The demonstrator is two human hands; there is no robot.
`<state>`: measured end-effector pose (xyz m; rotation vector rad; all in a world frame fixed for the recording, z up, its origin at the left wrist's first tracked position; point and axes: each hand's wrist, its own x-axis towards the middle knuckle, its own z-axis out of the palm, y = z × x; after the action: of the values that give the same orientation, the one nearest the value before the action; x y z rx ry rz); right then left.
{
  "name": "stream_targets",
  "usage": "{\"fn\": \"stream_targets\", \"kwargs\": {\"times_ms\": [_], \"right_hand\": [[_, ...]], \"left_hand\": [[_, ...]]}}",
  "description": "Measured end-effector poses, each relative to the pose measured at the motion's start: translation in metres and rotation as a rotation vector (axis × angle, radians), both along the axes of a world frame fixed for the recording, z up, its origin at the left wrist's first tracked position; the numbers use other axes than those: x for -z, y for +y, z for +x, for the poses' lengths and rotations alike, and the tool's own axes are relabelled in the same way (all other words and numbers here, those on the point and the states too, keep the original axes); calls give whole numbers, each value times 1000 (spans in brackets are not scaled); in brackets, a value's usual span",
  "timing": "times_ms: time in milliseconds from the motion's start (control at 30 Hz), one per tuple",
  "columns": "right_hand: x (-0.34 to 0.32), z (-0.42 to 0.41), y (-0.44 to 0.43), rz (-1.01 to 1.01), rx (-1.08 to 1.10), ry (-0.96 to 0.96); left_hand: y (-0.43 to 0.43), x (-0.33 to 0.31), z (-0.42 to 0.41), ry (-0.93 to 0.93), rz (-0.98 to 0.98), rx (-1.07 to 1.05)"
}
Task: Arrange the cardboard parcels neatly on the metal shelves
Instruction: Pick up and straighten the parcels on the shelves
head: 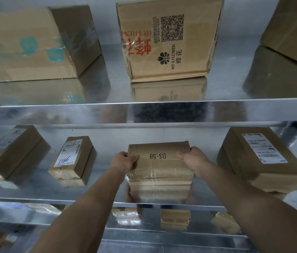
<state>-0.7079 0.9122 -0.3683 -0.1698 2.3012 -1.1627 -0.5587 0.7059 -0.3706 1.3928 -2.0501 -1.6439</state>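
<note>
Left hand [125,161] and right hand [192,158] gripping DS-5B parcel [159,161] sides

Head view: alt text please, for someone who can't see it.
Left hand and right hand grip the DS-5B parcel at the middle shelf, between a small labelled parcel and a larger labelled parcel. Bee & Flower box above.

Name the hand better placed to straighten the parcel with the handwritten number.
Probably left: the left hand grips the DS-5B parcel on the side nearest that small parcel; the right hand holds the far side.
</note>
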Motion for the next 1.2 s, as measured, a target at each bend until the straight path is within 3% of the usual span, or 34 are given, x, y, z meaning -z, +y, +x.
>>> {"fn": "stream_targets", "kwargs": {"times_ms": [667,1200], "right_hand": [[0,5,1,-5,12,17],[1,7,8,-127,44,-56]], "left_hand": [[11,-4,3,-26,-39,-40],[17,-18,13,78,137,-67]]}}
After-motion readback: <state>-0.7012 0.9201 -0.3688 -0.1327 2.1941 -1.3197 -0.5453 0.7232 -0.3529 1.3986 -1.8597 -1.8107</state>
